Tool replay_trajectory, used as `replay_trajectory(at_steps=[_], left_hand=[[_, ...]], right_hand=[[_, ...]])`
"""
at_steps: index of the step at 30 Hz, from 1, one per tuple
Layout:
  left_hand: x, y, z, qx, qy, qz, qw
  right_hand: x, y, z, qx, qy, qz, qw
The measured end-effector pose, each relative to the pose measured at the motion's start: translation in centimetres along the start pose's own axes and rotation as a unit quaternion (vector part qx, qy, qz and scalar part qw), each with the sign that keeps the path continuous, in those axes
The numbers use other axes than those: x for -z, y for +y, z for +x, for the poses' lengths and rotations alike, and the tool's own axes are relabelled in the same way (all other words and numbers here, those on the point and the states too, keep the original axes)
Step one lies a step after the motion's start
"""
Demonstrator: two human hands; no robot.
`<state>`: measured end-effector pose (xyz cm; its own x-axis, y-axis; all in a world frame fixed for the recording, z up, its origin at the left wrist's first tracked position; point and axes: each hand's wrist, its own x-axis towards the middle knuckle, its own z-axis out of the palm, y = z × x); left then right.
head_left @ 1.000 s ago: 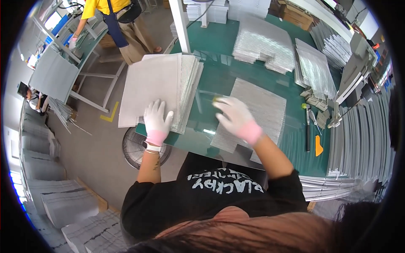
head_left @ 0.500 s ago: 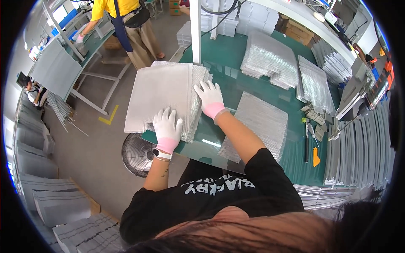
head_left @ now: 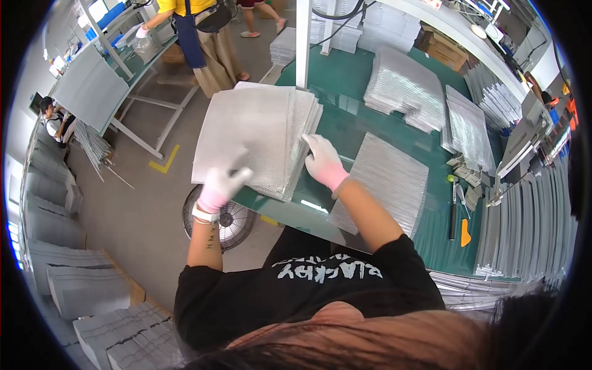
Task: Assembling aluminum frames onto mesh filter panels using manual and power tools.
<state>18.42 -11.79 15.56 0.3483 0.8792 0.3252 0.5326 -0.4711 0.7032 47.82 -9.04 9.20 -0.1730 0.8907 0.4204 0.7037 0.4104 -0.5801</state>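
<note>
A stack of pale, mesh-textured sheets [head_left: 246, 129] lies at the left end of the green table, its edges slightly uneven. My left hand [head_left: 221, 187], in a white glove with a pink cuff, is at the stack's near left edge, thumb spread and fingers blurred. My right hand [head_left: 323, 161], gloved alike, has bent fingertips against the stack's right edge; it does not appear to grip a sheet. To its right, a separate grey mesh sheet [head_left: 390, 182] lies flat on the table.
Shiny translucent sheets [head_left: 404, 89] are piled farther back. Right of them lie metal clips [head_left: 465, 176], a black-handled tool [head_left: 454, 213] and an orange scraper [head_left: 465, 233]. A floor fan [head_left: 228, 220] stands below the left table edge. A co-worker in yellow [head_left: 206, 37] stands beyond.
My left hand has drawn back toward the stack's near left edge. My right hand has come off the top to its right edge, fingers bending. The upper sheets have shifted and look straighter.
</note>
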Motion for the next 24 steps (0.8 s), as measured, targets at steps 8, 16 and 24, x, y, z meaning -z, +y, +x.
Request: replay_trajectory(at_steps=[8, 16, 24], left_hand=[[5.3, -12.6, -0.9, 0.325, 0.092, 0.082, 0.938], [6.8, -13.9, -0.7, 0.203, 0.116, -0.058, 0.971], [9.6, -11.2, 0.9, 0.234, 0.067, -0.110, 0.964]], right_hand=[[-3.8, -5.5, -2.3, 0.000, -0.054, -0.032, 0.998], [-4.0, -4.2, -1.4, -0.071, -0.103, 0.171, 0.977], [-2.2, -4.6, -0.6, -0.181, -0.153, 0.380, 0.894]])
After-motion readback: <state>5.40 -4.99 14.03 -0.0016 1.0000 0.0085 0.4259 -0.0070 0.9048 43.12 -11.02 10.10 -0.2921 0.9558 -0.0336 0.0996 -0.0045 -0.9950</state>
